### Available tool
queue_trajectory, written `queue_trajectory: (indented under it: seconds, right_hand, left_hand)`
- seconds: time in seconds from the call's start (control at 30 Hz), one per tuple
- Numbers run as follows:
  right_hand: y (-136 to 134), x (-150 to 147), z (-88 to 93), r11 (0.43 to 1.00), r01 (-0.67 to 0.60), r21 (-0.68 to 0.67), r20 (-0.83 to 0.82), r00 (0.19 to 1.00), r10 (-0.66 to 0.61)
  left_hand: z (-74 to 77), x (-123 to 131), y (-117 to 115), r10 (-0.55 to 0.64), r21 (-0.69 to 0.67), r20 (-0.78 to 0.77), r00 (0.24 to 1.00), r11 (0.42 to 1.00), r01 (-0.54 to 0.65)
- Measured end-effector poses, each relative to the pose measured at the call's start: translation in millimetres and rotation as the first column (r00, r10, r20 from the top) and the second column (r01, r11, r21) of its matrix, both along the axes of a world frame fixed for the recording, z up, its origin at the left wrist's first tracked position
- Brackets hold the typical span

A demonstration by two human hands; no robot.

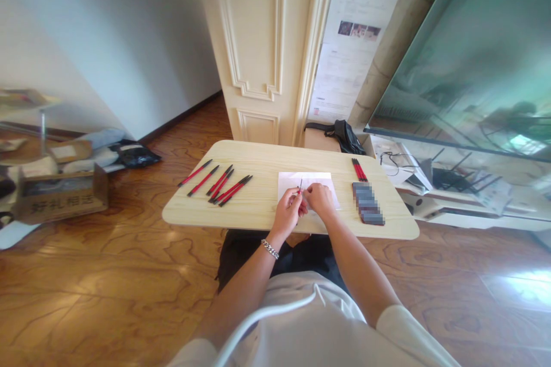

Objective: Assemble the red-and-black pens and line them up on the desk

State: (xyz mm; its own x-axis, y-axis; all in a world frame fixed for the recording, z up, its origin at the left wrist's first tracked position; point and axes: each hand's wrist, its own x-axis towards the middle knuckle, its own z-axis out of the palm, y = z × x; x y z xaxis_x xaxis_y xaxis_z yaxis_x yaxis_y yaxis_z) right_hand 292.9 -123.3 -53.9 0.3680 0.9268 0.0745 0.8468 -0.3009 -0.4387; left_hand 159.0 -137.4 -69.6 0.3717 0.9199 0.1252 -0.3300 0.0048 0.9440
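Observation:
Both my hands meet over a white sheet of paper point(289, 180) on a small light wooden table point(258, 209). My left hand point(286, 211), with a chain bracelet on the wrist, is closed around a thin red and black pen point(300, 187) that points up. My right hand point(319, 198) is closed too, its fingers pinched at the same pen. Several red and black pens point(221, 184) lie spread on the left part of the table. A few more pens point(359, 170) lie at the right, behind a dark flat stack point(368, 203).
A cream panelled door point(262, 46) stands behind the table, with a black bag point(346, 136) at its foot. A glass TV stand point(451, 183) with cables is at the right. Cardboard boxes point(60, 192) and bags lie on the wooden floor at the left.

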Motion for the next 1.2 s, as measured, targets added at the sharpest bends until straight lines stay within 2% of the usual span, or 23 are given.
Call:
queue_trajectory:
  seconds: [0.1,0.23,0.37,0.47,0.57,0.67,0.83,0.9,0.97,1.1,1.2]
  right_hand:
    - [-0.1,3.5,-1.1,0.999,-0.010,0.040,-0.043,0.999,0.012]
    - [-1.9,11.9,2.4,0.976,-0.008,0.220,-0.233,0.971,0.060]
    - [-7.7,13.0,10.7,0.930,0.001,0.368,-0.525,0.826,0.207]
    - [-13.5,6.8,15.1,0.915,-0.081,0.395,-0.602,0.729,0.325]
    - [-15.4,0.2,16.9,0.911,-0.102,0.399,-0.620,0.702,0.350]
    - [-12.4,-0.6,20.4,0.913,-0.051,0.404,-0.649,0.688,0.326]
    - [-3.6,17.0,33.3,0.886,0.146,0.441,-0.738,0.620,0.265]
    - [-0.4,27.1,34.3,0.891,0.146,0.430,-0.708,0.667,0.233]
    - [1.9,34.5,30.0,0.924,0.086,0.373,-0.627,0.758,0.182]
    - [1.1,33.3,13.0,0.986,-0.031,0.165,-0.319,0.944,0.083]
    - [-3.1,22.6,3.8,0.996,-0.019,0.084,-0.124,0.992,0.030]
  left_hand:
    - [-0.3,0.5,0.4,0.003,0.000,0.000,1.000,1.000,-0.003]
    - [-1.7,1.4,0.6,0.010,-0.019,0.014,1.000,1.000,-0.010]
    - [-3.4,2.8,0.5,0.012,-0.007,0.033,0.999,1.000,-0.011]
    - [-4.1,3.1,1.0,0.006,-0.001,0.037,0.999,1.000,-0.006]
    - [-3.8,2.3,1.4,-0.020,0.000,0.026,0.999,1.000,0.020]
    - [-3.1,1.7,0.7,-0.043,0.006,0.011,0.999,0.999,0.043]
    - [-1.0,1.7,-1.9,-0.049,0.020,-0.011,0.999,0.999,0.049]
    - [0.1,1.5,-2.3,-0.044,0.018,-0.021,0.999,0.999,0.044]
    - [0.8,1.3,-2.1,-0.038,0.017,-0.033,0.999,0.999,0.039]
    - [0.9,0.5,-1.2,-0.045,0.019,-0.038,0.998,0.999,0.045]
    - [0.2,0.0,-0.9,-0.047,0.016,-0.044,0.998,0.999,0.048]
